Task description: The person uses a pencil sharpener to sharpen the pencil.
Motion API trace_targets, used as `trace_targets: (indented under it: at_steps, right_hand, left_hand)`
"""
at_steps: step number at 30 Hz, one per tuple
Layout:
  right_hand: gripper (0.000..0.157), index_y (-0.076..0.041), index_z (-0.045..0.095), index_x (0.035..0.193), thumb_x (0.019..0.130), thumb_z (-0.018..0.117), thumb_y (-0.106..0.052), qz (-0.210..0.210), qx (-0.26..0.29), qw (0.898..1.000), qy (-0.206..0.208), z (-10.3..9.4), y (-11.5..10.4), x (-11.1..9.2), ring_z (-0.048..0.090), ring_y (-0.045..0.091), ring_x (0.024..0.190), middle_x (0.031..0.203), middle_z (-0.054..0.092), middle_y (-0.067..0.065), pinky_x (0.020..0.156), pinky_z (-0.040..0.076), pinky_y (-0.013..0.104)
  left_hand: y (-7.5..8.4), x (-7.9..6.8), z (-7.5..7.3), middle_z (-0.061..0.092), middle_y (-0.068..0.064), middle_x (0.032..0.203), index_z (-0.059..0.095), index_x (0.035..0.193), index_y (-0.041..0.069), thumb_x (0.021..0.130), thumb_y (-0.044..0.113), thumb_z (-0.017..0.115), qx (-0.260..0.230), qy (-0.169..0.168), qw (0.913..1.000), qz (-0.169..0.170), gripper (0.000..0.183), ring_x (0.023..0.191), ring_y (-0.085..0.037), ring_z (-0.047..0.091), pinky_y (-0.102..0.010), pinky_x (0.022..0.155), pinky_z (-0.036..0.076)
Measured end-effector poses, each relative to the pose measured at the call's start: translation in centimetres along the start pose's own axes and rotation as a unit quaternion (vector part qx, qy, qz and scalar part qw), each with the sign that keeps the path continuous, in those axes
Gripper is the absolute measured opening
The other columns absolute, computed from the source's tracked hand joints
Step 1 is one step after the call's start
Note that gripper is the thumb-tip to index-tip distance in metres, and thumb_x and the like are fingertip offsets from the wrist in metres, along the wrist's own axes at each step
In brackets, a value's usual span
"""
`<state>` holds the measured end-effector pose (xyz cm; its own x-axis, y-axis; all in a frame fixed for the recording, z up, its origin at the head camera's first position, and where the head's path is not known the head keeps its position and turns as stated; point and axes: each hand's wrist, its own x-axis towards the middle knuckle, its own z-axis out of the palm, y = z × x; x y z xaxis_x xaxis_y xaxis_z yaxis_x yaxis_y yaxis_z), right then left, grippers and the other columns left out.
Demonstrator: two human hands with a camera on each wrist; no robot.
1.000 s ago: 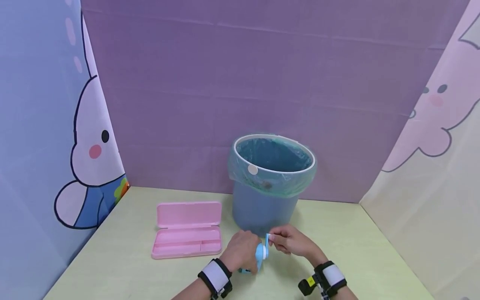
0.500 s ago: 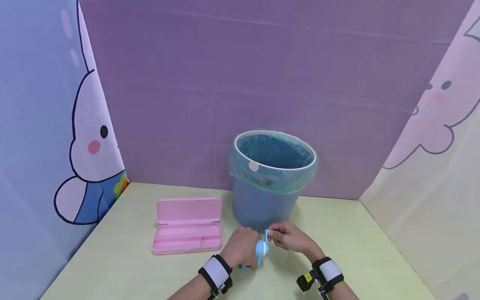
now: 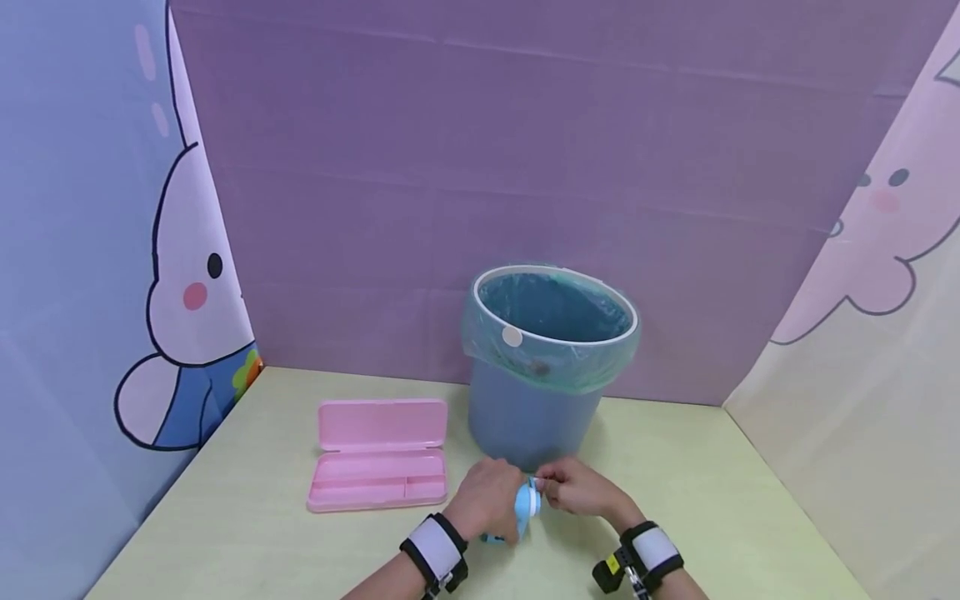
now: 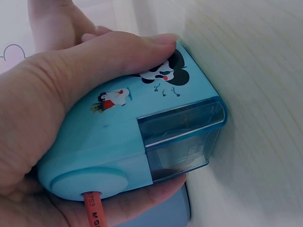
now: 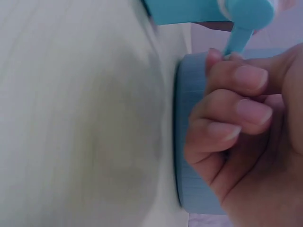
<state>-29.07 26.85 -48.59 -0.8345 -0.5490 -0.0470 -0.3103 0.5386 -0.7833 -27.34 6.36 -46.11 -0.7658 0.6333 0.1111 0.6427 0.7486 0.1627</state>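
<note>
My left hand (image 3: 487, 497) grips a light blue crank pencil sharpener (image 4: 118, 127) with cartoon stickers, its thumb across the top and its fingers around the other side. A red-orange pencil (image 4: 94, 210) sticks into the round hole at one end. On the sharpener's side is a clear blue shavings drawer (image 4: 182, 137). At the opposite end, my right hand (image 3: 583, 488) pinches the tip of the blue crank handle (image 5: 239, 40) between thumb and fingers, with the other fingers curled in. The head view mostly hides the sharpener behind my left hand.
A pink pencil case (image 3: 360, 497) lies with its lid up on the pale table (image 3: 247, 500), left of my hands. Just beyond the hands stands a blue bin (image 3: 532, 417) lined with a green bag. A purple backdrop (image 3: 450, 167) rises behind it.
The crank handle stood up from the sharpener earlier and now appears shorter in the head view, with my right fingers still on it. My left hand keeps its grip.
</note>
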Motion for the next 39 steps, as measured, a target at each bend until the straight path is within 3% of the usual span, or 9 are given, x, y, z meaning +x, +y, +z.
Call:
trace_targets:
  at_steps: [6, 13, 28, 39]
  right_hand:
    - [0.021, 0.002, 0.063, 0.079, 0.092, 0.048, -0.002, 0.030, -0.009, 0.997, -0.069, 0.7, 0.1, 0.0, 0.031, 0.005, 0.039, 0.048, 0.037, -0.008, 0.040, 0.029, 0.023]
    - [0.023, 0.000, 0.065, 0.079, 0.095, 0.051, -0.009, 0.056, 0.012, 0.994, -0.097, 0.8, -0.1, -0.5, 0.033, 0.006, 0.038, 0.047, 0.040, -0.005, 0.039, 0.031, 0.024]
    - [0.028, 0.001, 0.068, 0.079, 0.097, 0.054, -0.015, 0.045, 0.037, 0.987, -0.149, 1.2, -0.4, -1.5, 0.037, 0.006, 0.037, 0.048, 0.047, -0.003, 0.040, 0.034, 0.022]
    - [0.030, 0.012, 0.065, 0.087, 0.096, 0.054, -0.014, 0.039, 0.102, 0.970, -0.217, 0.7, -0.8, -1.9, 0.037, 0.009, 0.038, 0.051, 0.047, -0.002, 0.041, 0.035, 0.022]
  left_hand:
    - [-0.2, 0.0, 0.1, 0.052, 0.010, 0.063, 0.061, 0.072, 0.020, 0.050, 0.033, 0.092, -0.011, 0.013, 0.9998, 0.007, 0.040, 0.058, -0.010, 0.046, -0.026, 0.057, 0.038]
    - [-0.1, 0.1, 0.1, 0.051, 0.010, 0.063, 0.060, 0.071, 0.020, 0.050, 0.035, 0.092, -0.001, 0.021, 0.9997, 0.009, 0.041, 0.058, -0.010, 0.046, -0.026, 0.058, 0.038]
    - [-0.2, 0.1, 0.4, 0.048, 0.012, 0.060, 0.059, 0.070, 0.022, 0.050, 0.032, 0.092, -0.001, 0.005, 1.0000, 0.007, 0.040, 0.058, -0.009, 0.045, -0.025, 0.058, 0.037]
    - [-0.3, 0.1, 0.4, 0.050, 0.012, 0.063, 0.061, 0.072, 0.021, 0.049, 0.035, 0.093, 0.004, 0.010, 0.9999, 0.011, 0.041, 0.060, -0.009, 0.046, -0.026, 0.060, 0.039]
